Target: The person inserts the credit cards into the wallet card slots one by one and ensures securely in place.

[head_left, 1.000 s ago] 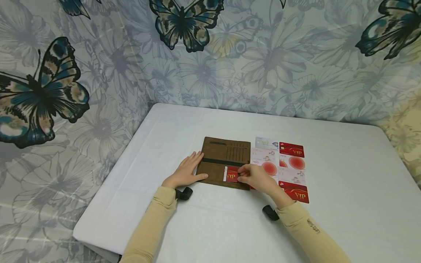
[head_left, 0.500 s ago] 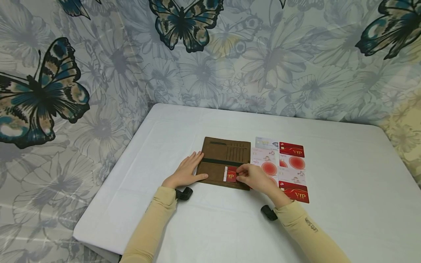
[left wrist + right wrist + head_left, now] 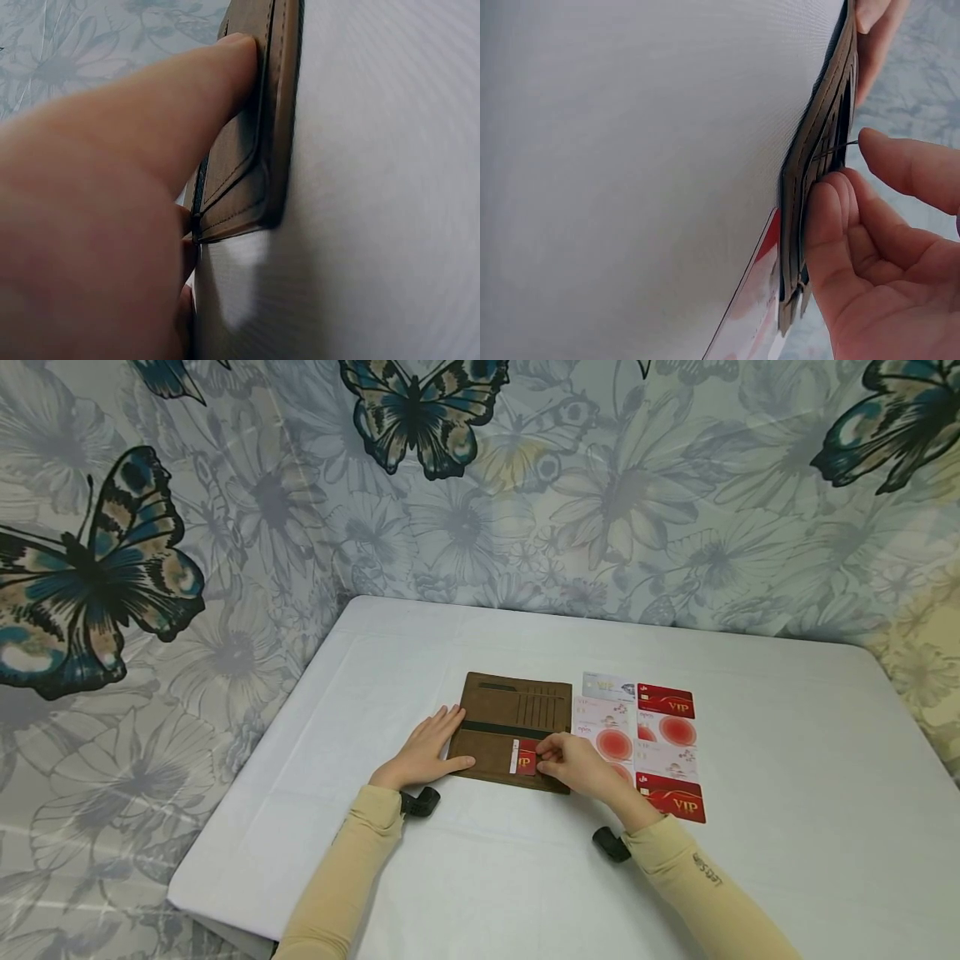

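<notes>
An opened brown wallet (image 3: 489,755) lies on the white table, card slots in its far half and a dark band across the middle. A red VIP card (image 3: 528,760) is partly inside its near half, beside a narrow white strip (image 3: 514,757). My right hand (image 3: 583,768) pinches the red card's right end; in the right wrist view the card's thin edge (image 3: 835,150) runs from a fingertip into the wallet. My left hand (image 3: 422,753) rests with spread fingers on the wallet's left edge, its thumb (image 3: 236,56) lying on the near half.
Right of the wallet, cards lie in two columns: a silver VIP card (image 3: 608,685), red VIP cards (image 3: 664,702) and white ones with red circles (image 3: 677,732). My right hand and forearm partly cover the left column. A butterfly-patterned cloth (image 3: 465,527) hangs behind the table.
My right hand has moved slightly left, and the red card has slid left with it, so less of its VIP lettering shows. My left hand and the wallet stay put.
</notes>
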The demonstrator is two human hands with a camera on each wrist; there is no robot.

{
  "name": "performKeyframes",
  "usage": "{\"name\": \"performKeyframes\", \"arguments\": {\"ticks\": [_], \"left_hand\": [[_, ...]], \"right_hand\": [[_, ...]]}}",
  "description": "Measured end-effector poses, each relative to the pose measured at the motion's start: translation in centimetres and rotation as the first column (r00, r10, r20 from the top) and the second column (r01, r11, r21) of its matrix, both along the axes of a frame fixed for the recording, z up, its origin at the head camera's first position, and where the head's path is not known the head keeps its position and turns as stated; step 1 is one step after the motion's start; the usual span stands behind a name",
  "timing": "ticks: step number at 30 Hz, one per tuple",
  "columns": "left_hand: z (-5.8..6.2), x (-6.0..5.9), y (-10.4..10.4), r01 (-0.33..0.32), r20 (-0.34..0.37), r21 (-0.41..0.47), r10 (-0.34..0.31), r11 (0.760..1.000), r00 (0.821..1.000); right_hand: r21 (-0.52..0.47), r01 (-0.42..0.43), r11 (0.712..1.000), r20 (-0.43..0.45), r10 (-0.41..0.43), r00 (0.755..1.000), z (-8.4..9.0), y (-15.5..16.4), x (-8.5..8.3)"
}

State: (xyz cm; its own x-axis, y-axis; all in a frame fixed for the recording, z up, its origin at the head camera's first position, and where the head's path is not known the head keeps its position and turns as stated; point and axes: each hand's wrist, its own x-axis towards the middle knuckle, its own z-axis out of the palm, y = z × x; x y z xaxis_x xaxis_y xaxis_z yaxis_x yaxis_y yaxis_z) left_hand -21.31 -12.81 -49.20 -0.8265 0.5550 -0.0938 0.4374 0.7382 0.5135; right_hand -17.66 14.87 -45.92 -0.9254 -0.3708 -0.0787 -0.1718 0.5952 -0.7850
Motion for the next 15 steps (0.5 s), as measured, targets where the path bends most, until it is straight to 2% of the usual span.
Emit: {"name": "performKeyframes", "arguments": {"ticks": [15], "left_hand": [[-0.02,-0.01,0.01,0.002,0.003,-0.002,-0.002,1.0,1.0]], "right_hand": [[0.011,-0.004,1.0,-0.01,0.004,1.0,0.14,-0.18,0.07]]}}
